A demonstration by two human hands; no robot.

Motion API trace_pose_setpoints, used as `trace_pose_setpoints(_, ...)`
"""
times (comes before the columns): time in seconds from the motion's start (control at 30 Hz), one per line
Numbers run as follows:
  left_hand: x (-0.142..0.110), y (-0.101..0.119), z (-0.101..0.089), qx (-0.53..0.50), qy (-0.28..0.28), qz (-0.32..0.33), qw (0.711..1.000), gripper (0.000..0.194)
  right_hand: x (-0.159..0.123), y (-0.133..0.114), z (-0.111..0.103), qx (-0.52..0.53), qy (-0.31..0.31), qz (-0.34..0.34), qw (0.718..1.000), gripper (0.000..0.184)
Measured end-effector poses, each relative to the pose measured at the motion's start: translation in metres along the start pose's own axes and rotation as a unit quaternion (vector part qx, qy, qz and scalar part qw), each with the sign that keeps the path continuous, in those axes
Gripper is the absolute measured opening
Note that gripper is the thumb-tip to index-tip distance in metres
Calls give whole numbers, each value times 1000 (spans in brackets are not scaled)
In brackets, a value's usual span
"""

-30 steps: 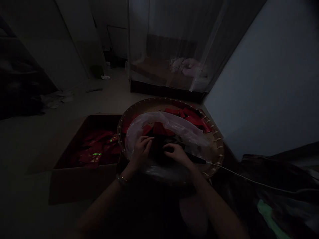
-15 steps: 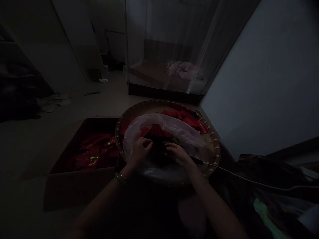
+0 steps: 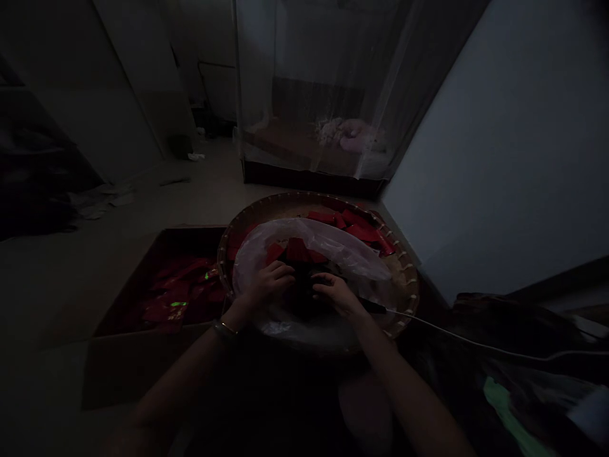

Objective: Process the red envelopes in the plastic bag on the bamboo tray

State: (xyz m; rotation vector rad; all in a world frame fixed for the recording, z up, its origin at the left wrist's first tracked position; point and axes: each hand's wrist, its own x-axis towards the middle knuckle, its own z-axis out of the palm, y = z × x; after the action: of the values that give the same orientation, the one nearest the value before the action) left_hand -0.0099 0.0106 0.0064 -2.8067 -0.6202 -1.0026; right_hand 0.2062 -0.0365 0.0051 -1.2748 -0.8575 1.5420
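Note:
A round woven bamboo tray [image 3: 413,279] has a clear plastic bag [image 3: 342,247] spread in it, its mouth opened wide. My left hand [image 3: 272,280] is over the left of the bag's dark middle, fingers loosely bent and apart. Opposite it is my right hand [image 3: 335,293], fingers curved and parted, with no held object visible. Deep shadow hides what lies between the hands. Just beyond the fingertips are red packets [image 3: 297,249]. A dark handle-like object [image 3: 372,306] with a white cord lies beside my right wrist.
An open cardboard box [image 3: 143,339] of red packets stands left of the tray. More red packets [image 3: 361,230] lie at the tray's far right. Behind is a netted bed [image 3: 304,143]; a pale wall [image 3: 514,139] rises at right. The white cord [image 3: 476,343] runs rightward past dark cloth.
My left hand's fingers have gone from a pinch-like curl to a looser, more stretched shape. The right fingers have parted slightly. The view has shifted a little.

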Motion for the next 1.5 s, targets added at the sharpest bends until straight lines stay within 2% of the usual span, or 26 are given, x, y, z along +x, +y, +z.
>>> trace_pose_setpoints(0.13, 5, -4, -10, 5, -49, 92, 995, 24, -2, -6, -1, 15, 0, 8, 1000, 32)
trace_pose_setpoints(0.33, 12, -8, -6, 19, -84, 122, 989, 22, -5, -32, 4, 33, -37, 8, 999, 31)
trace_pose_setpoints(0.5, 13, -16, 1, -4, -91, 72, 993, 21, 3, -45, 18, -10, -86, 5, 996, 27)
trace_pose_setpoints(0.63, 7, -20, 2, -44, -78, 48, 995, 20, 13, -45, 22, -37, -99, 20, 994, 26)
trace_pose_setpoints(0.77, 3, -21, 1, -90, -95, 3, 991, 19, 15, -50, 22, -97, -108, 34, 989, 24)
trace_pose_setpoints(1.0, 5, -16, 0, -162, -110, -96, 976, 18, 9, -65, 21, -250, -140, 19, 958, 32)
trace_pose_setpoints(1.1, 7, -14, 0, -169, -110, -107, 974, 18, 6, -68, 22, -272, -147, 26, 951, 35)
trace_pose_setpoints(1.23, 10, -12, -1, -155, -112, -100, 976, 18, 3, -69, 26, -248, -133, 44, 959, 36)
trace_pose_setpoints(1.37, 12, -9, -2, -133, -105, -74, 983, 19, 4, -68, 26, -261, -136, 4, 956, 34)
trace_pose_setpoints(1.5, 16, -6, -4, -132, -85, -90, 983, 22, 2, -69, 26, -368, -139, -88, 915, 37)
